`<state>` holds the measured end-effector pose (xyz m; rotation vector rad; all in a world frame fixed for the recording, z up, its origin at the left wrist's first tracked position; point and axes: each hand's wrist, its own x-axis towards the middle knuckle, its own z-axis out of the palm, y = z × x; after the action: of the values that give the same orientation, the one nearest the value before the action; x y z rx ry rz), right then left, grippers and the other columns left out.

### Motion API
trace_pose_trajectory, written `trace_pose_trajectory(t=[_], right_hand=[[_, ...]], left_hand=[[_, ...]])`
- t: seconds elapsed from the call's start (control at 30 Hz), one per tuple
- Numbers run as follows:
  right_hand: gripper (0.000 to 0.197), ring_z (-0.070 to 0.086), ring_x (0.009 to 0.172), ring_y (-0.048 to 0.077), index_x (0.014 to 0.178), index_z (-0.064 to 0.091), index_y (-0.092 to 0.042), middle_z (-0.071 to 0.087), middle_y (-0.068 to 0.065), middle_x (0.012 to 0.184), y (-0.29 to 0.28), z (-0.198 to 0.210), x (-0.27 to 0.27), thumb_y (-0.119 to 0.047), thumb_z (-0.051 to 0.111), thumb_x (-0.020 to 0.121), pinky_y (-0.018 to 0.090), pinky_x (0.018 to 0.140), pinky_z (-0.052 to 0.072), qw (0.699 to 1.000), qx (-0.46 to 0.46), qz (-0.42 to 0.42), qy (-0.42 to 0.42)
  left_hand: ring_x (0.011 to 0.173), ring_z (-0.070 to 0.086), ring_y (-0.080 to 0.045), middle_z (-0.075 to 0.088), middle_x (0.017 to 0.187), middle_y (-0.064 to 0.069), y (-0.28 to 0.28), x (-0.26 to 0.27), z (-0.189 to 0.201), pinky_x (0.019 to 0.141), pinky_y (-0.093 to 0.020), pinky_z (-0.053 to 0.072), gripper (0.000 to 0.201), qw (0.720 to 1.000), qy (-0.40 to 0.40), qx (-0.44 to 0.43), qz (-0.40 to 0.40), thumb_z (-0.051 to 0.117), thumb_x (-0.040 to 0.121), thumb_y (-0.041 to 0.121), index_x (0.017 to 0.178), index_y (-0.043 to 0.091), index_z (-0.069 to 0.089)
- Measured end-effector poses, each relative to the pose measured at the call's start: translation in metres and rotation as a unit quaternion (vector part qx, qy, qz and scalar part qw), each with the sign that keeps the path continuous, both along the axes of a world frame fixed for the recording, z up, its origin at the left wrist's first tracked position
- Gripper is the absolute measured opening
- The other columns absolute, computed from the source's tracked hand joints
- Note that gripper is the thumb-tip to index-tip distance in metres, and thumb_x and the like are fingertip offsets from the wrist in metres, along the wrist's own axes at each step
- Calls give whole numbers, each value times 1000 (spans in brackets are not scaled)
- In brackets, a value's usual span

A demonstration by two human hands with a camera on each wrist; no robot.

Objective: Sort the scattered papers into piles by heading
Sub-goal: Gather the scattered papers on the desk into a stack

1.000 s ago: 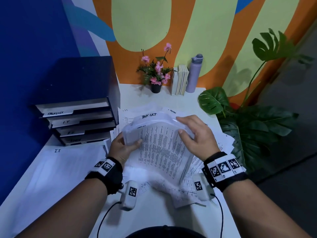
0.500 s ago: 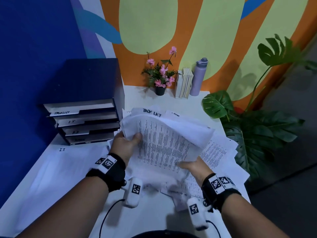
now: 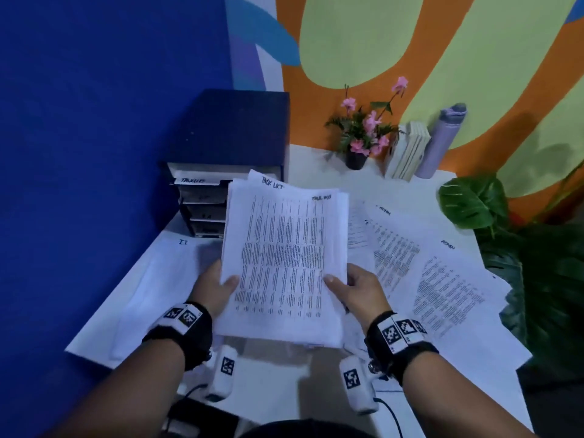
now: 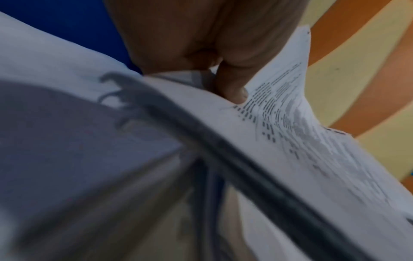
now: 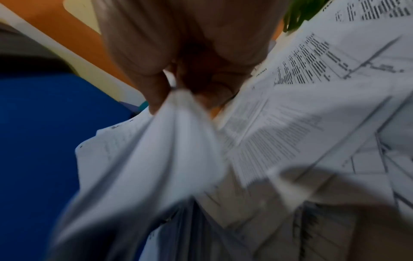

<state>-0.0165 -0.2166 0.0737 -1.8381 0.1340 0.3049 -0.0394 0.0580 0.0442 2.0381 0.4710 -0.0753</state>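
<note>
I hold a thick stack of printed papers [image 3: 284, 257] upright above the white table [image 3: 278, 387]; handwritten "TASK LIST" headings show at its top. My left hand [image 3: 215, 287] grips the stack's left edge, thumb on the front page. My right hand [image 3: 355, 290] grips its right edge the same way. In the left wrist view the thumb presses the papers [image 4: 279, 127]. In the right wrist view, blurred, my fingers pinch the papers [image 5: 156, 150]. Sheets headed "ADMIN" [image 3: 442, 279] lie spread on the table to the right. A pile headed "IT" [image 3: 158, 286] lies on the left.
A dark blue drawer unit [image 3: 227, 159] with labelled trays stands at the back left. A pot of pink flowers [image 3: 363, 137], some books [image 3: 407, 150] and a lilac bottle [image 3: 442, 140] line the back wall. A large leafy plant [image 3: 521, 248] crowds the table's right edge.
The stack was loose and bent over the table; both hands have gathered it and lifted it upright, squared. My right hand moved from the top of the papers to the stack's right edge.
</note>
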Motion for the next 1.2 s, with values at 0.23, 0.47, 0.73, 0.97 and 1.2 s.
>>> trace_pose_trajectory(t=[0.23,0.47,0.73,0.97,1.2], right_hand=[[18,56,57,17,115,57,-18,70,3,79,20,-43,1,-15,46,101,27,51,47,997,-1,24,67],[23,65,74,20,122,54,-20,69,6,96,18,-66,9,-18,48,100,29,63,53,993,-88,21,76],[27,64,85,19,122,56,-21,67,2,96,-18,-74,9,-21,53,96,24,70,49,981,-187,-13,56],[40,56,115,27,128,56,-19,56,7,124,-101,-81,-9,-26,64,90,33,99,45,962,-240,-86,95],[28,52,120,30,120,58,-36,52,8,133,-176,-97,-31,-42,50,93,37,104,43,914,-371,-64,152]], left_hand=[[116,55,-26,59,129,-7,100,-42,-29,98,-35,42,36,992,89,90,21,52,97,16,133,15,50],[115,53,-35,52,133,-18,151,-45,-50,98,-40,43,49,968,164,150,113,54,93,12,140,12,40],[133,32,-32,29,149,-8,71,10,-32,110,-45,30,63,970,13,238,54,65,87,19,144,20,38],[134,39,-21,33,151,-4,-24,58,-42,107,-41,39,73,998,6,-64,-3,68,86,35,147,23,30],[133,44,-26,37,152,-3,-51,88,-83,110,-44,37,107,993,87,-75,30,74,64,66,150,25,24]])
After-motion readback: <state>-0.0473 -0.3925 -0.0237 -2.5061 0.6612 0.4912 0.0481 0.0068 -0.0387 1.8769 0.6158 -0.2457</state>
